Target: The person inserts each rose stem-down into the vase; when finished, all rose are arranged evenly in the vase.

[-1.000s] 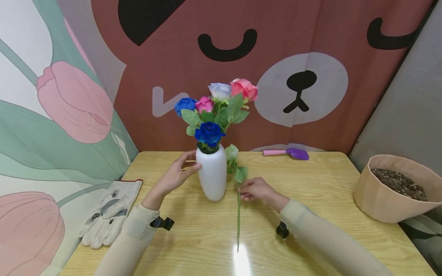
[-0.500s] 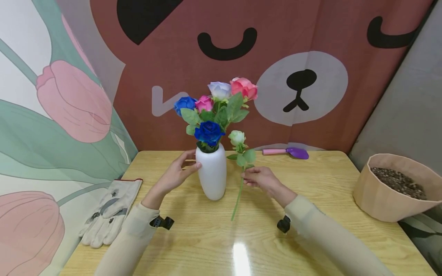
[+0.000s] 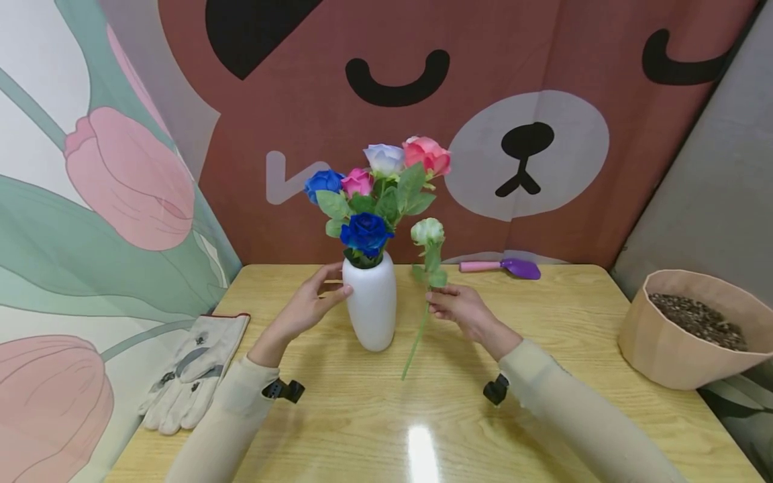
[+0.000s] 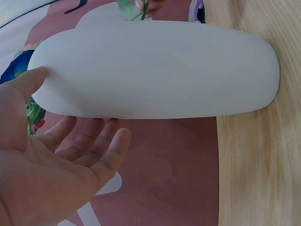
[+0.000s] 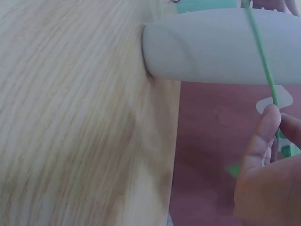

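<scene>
A white vase [image 3: 371,308] stands upright on the table, holding several artificial roses; a deep blue rose [image 3: 366,233] hangs at the front. My left hand [image 3: 311,305] holds the vase from the left near its top, the thumb on the front and the fingers toward the back. In the left wrist view, the thumb touches the vase [image 4: 155,70] near the mouth. Right of the vase, my right hand [image 3: 461,310] pinches the stem of a pale green rose [image 3: 427,232] between thumb and fingers. Its bloom points up, and its stem [image 5: 261,52] slants down to the left.
A grey work glove [image 3: 196,372] lies at the table's left edge. At the back right rests a small trowel [image 3: 521,269] with a pink handle. A tan pot [image 3: 658,342] of dark soil stands on the right. A printed curtain hangs behind the table.
My right hand has lifted the pale green rose off the table, moved slightly right and away, and turned its bloom more upright. The left hand and vase have stayed put.
</scene>
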Demonstrator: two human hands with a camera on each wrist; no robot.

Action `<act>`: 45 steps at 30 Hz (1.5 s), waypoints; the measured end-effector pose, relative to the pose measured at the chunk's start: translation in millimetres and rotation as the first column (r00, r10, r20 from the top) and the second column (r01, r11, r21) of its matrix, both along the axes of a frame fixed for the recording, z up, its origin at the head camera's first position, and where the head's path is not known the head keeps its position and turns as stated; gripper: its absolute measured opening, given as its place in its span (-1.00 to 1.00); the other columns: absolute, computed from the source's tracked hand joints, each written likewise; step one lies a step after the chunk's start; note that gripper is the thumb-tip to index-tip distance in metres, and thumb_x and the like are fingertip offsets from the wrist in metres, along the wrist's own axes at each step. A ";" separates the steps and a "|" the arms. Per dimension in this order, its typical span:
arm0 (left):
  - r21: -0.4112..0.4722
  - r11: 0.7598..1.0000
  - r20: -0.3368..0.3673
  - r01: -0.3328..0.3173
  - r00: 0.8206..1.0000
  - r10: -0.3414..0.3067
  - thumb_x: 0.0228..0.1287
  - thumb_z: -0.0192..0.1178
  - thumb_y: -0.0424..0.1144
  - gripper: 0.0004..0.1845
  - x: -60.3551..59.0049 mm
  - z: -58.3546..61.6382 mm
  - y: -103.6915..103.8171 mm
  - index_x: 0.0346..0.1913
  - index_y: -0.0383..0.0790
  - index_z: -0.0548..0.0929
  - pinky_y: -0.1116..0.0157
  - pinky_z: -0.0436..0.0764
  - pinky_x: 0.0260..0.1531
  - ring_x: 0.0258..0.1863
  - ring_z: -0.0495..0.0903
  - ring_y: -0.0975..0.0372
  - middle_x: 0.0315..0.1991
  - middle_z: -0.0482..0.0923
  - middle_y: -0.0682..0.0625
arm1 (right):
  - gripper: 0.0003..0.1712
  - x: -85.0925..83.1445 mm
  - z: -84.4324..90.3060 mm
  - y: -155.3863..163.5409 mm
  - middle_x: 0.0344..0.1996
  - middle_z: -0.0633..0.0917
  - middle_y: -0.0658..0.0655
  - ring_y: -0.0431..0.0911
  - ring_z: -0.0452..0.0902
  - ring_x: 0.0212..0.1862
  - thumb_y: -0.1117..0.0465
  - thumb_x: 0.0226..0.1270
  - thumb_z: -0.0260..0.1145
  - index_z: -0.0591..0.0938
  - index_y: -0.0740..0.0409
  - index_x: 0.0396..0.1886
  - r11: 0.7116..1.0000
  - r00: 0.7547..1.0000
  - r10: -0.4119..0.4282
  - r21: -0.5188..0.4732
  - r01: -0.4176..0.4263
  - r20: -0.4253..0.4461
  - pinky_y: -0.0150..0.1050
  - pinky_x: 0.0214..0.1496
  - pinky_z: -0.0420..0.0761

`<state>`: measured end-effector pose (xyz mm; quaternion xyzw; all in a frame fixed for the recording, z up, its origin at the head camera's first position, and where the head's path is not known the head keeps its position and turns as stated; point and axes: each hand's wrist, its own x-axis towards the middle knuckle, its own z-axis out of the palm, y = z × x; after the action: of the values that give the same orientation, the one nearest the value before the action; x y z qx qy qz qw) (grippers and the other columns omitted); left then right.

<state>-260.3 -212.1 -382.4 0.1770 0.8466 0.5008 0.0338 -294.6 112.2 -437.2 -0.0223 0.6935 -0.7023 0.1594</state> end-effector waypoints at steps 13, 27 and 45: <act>0.000 1.000 0.005 -0.002 1.000 0.002 0.44 0.18 0.04 -0.37 -0.2 0.7 -0.8 0.48 0.06 0.27 -0.12 0.53 0.23 0.35 0.44 -0.13 0.35 0.39 -0.15 | -0.44 1.3 31.3 6.7 -0.26 0.67 -0.06 -0.30 0.67 -0.30 0.22 0.47 0.26 0.37 0.43 0.32 0.990 0.996 -0.088 -0.116 0.084 -0.034 -0.46 -0.19 0.67; -0.006 1.000 0.014 0.002 1.000 -0.002 0.45 0.17 0.05 -0.36 0.3 0.2 -0.9 0.49 0.06 0.25 -0.14 0.51 0.25 0.36 0.43 -0.13 0.37 0.36 -0.16 | -0.78 3.3 52.6 7.7 -0.34 0.72 -0.11 -0.29 0.68 -0.35 0.25 0.44 0.29 0.47 0.16 -0.04 0.939 0.978 -0.201 -0.293 0.179 -0.048 -0.47 -0.20 0.68; -0.009 1.000 0.009 0.000 1.000 0.000 0.45 0.16 0.06 -0.36 -0.3 0.5 -1.5 0.50 0.08 0.25 -0.13 0.53 0.23 0.35 0.44 -0.12 0.36 0.37 -0.15 | -0.79 4.9 75.7 10.8 -0.40 0.72 -0.05 -0.22 0.73 -0.40 0.31 0.39 0.33 0.43 0.13 -0.16 0.824 0.920 -0.384 -0.477 0.306 -0.074 -0.45 -0.30 0.70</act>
<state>-260.5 -213.6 -381.9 0.1744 0.8488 0.4976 0.0385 -289.7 123.0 -361.5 0.0084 0.5123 -0.8579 -0.0388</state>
